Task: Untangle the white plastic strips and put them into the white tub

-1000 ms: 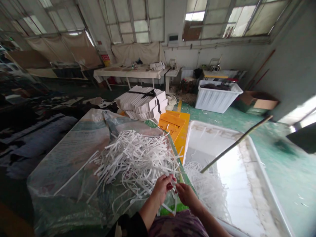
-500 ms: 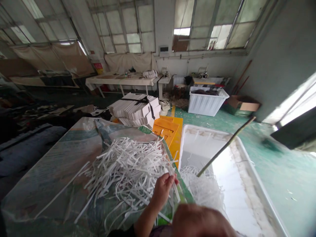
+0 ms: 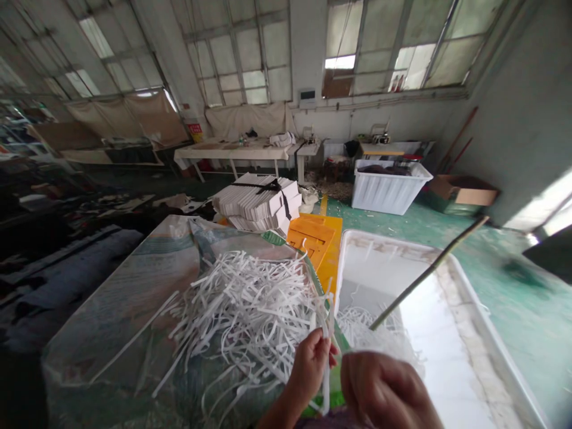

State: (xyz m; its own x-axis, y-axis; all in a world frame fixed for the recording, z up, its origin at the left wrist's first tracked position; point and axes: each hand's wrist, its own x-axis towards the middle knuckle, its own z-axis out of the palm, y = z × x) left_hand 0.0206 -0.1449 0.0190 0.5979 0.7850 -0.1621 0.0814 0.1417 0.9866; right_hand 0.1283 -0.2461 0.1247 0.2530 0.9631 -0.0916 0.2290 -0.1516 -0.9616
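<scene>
My left hand [image 3: 313, 363] is closed in a pinch on a few white strips [image 3: 326, 375], whose ends stick up above the fingers and hang down below them. Close beside it, at the bottom of the view, my right hand [image 3: 386, 384] is curled with its knuckles toward me; whatever its fingers may hold is hidden. A loose heap of white strips [image 3: 254, 304] lies on a plastic-covered surface [image 3: 129, 298] to the left of my hands. More pale strips lie in the white tub [image 3: 429, 333] on the right, soaking in what looks like cloudy liquid.
A wooden stick [image 3: 429, 271] leans out of the tub. Behind the heap are an orange plastic piece [image 3: 315, 238] and a strapped stack of white sheets [image 3: 257, 202]. Farther back stand a white bin [image 3: 388, 190], a cardboard box [image 3: 465, 190] and a long table [image 3: 232, 149].
The whole scene has shifted slightly right as the head turned left. My right hand has risen beside the left and is less blurred. My left hand still pinches the strips.
</scene>
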